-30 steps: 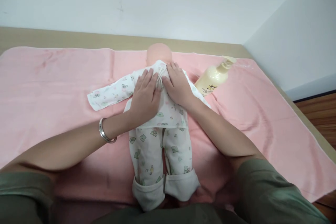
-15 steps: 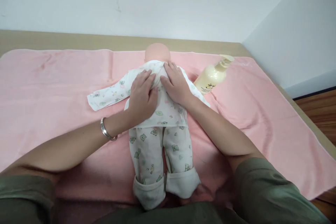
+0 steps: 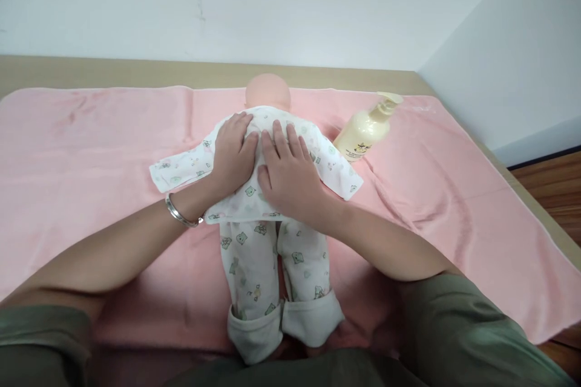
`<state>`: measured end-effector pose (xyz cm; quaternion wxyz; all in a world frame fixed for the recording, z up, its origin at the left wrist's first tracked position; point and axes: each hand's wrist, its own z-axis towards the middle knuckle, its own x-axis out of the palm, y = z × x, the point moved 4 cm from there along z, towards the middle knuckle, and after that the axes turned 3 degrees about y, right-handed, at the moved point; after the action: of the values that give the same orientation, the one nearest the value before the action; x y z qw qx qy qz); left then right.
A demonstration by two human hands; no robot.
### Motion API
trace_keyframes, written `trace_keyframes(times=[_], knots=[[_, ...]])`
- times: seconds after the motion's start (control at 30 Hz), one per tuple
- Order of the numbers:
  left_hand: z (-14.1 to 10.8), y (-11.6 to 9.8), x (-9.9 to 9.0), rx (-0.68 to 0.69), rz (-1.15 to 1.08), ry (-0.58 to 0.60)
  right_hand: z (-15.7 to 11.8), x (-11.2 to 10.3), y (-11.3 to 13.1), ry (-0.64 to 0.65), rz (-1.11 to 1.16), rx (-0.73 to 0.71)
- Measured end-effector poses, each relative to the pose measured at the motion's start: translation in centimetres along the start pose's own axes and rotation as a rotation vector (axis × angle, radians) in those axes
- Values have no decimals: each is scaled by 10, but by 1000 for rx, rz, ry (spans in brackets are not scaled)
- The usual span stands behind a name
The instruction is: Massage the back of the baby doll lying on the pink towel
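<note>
A baby doll point(image 3: 267, 92) lies face down with its head away from me. It wears a white printed top point(image 3: 250, 192) and matching trousers point(image 3: 252, 266) with turned-up cuffs. My left hand point(image 3: 235, 150) rests on the upper left of the doll's back, its fingers stretched out and a silver bangle on the wrist. Flat on the right side of the back lies my right hand point(image 3: 290, 172), fingers spread and pointing toward the head. Both sleeves of the top reach out sideways. The doll's face is hidden.
A pale yellow pump bottle point(image 3: 363, 133) lies tilted beside the doll's right-hand sleeve. Under everything spreads a pink blanket point(image 3: 91, 181) with some wrinkles. It covers a wooden tabletop point(image 3: 136, 72) whose far edge meets a white wall point(image 3: 290, 6).
My right hand has slid down the doll's back toward me, baring the right shoulder and sleeve. My left hand has shifted slightly left and up. The top's creases near the neck have smoothed.
</note>
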<state>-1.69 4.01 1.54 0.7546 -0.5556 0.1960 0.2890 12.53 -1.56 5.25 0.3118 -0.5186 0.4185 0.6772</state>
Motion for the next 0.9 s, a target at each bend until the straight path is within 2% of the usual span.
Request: trace_keyframes(times=[0.1,0.23,0.37,0.53,0.63,0.7,0.8,0.9], knots=[[-7,3,1,45,-17,-26,26,-1,-26,44,117,10],[-10,3,3,97,-19,-36,50,1,-54,2,228,33],[-11,0,2,109,-15,-36,50,6,-59,-42,240,11],[-26,-16,4,109,32,-6,51,3,-61,-6,191,-63],[-36,-26,7,134,45,10,51,0,-58,12,157,-88],[-35,-25,8,106,31,25,45,-1,-50,14,138,-38],[-21,-14,5,29,-31,15,23,1,-27,1,99,22],[-4,0,-1,-29,-98,-20,0,3,0,-12,35,-46]])
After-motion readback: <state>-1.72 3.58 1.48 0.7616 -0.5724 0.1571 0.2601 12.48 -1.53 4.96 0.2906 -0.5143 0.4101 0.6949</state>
